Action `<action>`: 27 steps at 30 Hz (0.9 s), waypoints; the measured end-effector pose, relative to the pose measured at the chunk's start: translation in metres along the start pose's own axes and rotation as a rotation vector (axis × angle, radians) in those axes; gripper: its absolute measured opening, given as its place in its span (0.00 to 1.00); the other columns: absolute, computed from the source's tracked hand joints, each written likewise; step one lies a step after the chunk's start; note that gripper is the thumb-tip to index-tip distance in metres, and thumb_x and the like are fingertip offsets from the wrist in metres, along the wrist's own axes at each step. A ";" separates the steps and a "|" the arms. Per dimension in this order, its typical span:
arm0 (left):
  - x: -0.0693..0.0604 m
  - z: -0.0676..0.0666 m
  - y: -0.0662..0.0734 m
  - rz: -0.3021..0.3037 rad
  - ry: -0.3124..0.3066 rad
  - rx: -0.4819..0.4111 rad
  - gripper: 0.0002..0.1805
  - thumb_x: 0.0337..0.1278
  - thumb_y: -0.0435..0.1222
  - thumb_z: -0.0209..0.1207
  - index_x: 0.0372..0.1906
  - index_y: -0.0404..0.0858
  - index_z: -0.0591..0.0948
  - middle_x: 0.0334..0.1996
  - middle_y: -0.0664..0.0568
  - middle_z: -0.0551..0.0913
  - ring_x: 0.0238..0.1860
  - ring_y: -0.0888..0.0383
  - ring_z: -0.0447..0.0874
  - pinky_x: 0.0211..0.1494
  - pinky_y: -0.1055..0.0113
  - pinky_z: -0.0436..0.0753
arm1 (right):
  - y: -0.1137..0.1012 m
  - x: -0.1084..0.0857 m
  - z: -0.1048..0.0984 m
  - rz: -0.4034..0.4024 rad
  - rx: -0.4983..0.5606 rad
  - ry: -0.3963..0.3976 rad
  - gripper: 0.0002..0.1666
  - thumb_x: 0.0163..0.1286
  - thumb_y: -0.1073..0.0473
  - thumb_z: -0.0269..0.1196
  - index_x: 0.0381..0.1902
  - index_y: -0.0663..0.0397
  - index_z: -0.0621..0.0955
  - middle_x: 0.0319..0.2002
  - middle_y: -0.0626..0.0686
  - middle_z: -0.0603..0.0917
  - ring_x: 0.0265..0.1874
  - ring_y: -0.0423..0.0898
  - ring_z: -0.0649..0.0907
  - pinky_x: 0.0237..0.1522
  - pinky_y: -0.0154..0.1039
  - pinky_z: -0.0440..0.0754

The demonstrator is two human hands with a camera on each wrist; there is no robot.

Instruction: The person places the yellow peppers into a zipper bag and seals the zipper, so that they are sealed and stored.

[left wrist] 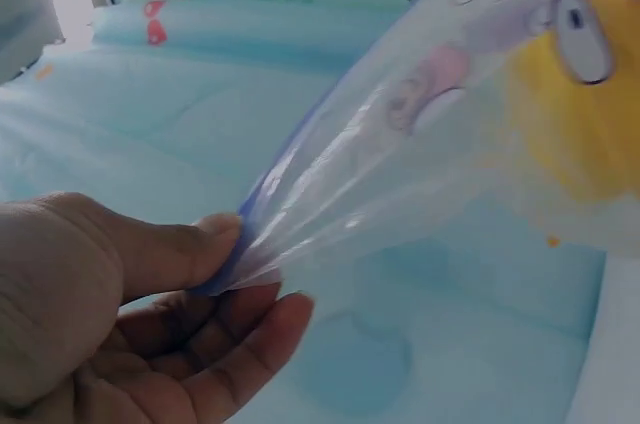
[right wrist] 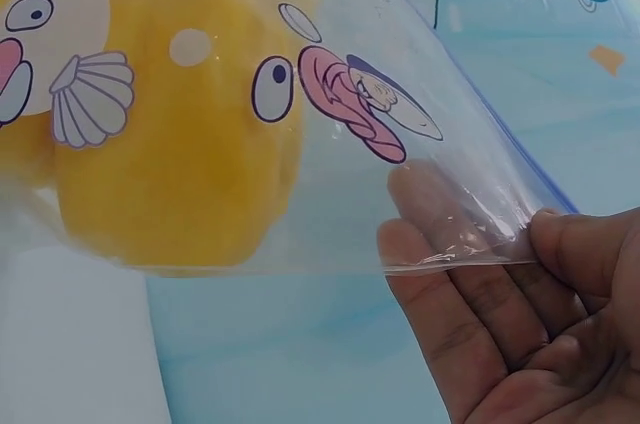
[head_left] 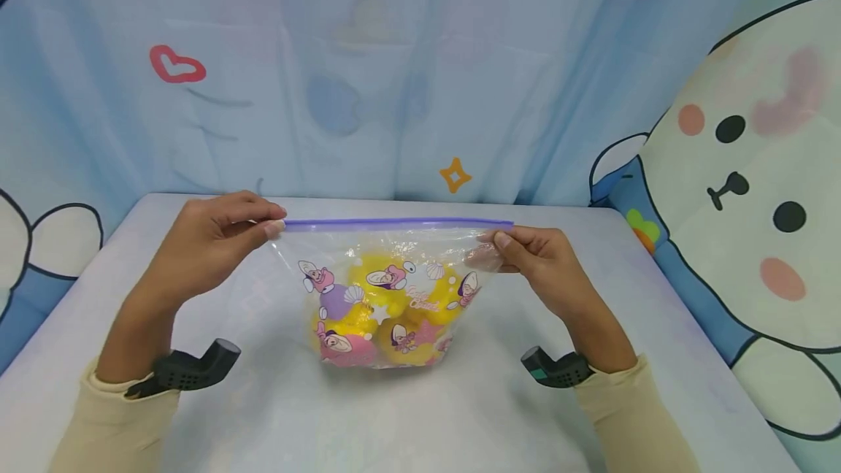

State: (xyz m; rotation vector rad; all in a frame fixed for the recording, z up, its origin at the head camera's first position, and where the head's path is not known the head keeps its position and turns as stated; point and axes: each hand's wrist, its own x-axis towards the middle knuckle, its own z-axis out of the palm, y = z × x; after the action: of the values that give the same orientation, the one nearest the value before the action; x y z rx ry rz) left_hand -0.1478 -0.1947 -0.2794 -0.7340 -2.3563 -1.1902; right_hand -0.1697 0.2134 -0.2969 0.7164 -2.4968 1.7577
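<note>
A clear zip bag (head_left: 394, 298) with printed cartoon figures, shells and stars is held upright over the table, its purple zip edge (head_left: 394, 223) stretched straight between both hands. Several rounded yellow things (right wrist: 180, 174) show through the plastic; their kind cannot be told. At the bag's left top corner, my left hand (head_left: 210, 239) pinches the zip edge between thumb and fingers. The right top corner is pinched by my right hand (head_left: 542, 265), whose other fingers (right wrist: 440, 334) lie behind the plastic.
The bag is above a pale table (head_left: 263, 414). Behind it hangs a light blue curtain (head_left: 394, 93) with hearts and a star. A large white cartoon animal print (head_left: 742, 188) fills the right side. Each wrist wears a black device (head_left: 197, 367).
</note>
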 end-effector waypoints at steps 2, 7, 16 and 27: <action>-0.002 0.009 -0.003 -0.051 0.041 -0.051 0.12 0.58 0.25 0.64 0.48 0.31 0.85 0.39 0.50 0.84 0.38 0.64 0.80 0.46 0.78 0.78 | 0.003 0.000 0.000 0.012 0.000 0.007 0.19 0.77 0.59 0.54 0.53 0.71 0.80 0.41 0.54 0.87 0.41 0.47 0.86 0.45 0.38 0.82; -0.012 0.024 -0.006 -0.181 0.091 -0.215 0.20 0.63 0.30 0.61 0.60 0.33 0.78 0.46 0.46 0.84 0.46 0.63 0.81 0.51 0.75 0.77 | 0.004 0.000 0.000 0.045 0.013 0.040 0.20 0.76 0.57 0.55 0.52 0.72 0.80 0.38 0.52 0.88 0.41 0.46 0.87 0.45 0.38 0.82; -0.022 0.045 -0.002 -0.451 -0.031 -0.424 0.23 0.71 0.48 0.54 0.59 0.36 0.79 0.50 0.49 0.83 0.52 0.54 0.78 0.56 0.61 0.78 | 0.000 0.000 0.006 0.057 0.023 0.067 0.21 0.76 0.57 0.55 0.51 0.73 0.80 0.37 0.52 0.88 0.41 0.45 0.86 0.45 0.38 0.82; -0.022 0.040 0.008 -0.222 0.006 -0.338 0.13 0.71 0.37 0.55 0.48 0.36 0.86 0.41 0.55 0.88 0.46 0.58 0.85 0.52 0.67 0.78 | -0.015 -0.011 -0.002 -0.102 0.009 0.019 0.14 0.76 0.66 0.53 0.49 0.71 0.82 0.39 0.54 0.88 0.42 0.47 0.86 0.45 0.39 0.82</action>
State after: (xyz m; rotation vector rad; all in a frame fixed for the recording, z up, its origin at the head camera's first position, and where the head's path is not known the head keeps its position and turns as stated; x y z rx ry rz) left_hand -0.1304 -0.1638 -0.3096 -0.5783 -2.3044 -1.7109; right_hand -0.1546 0.2148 -0.2854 0.8083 -2.3962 1.7349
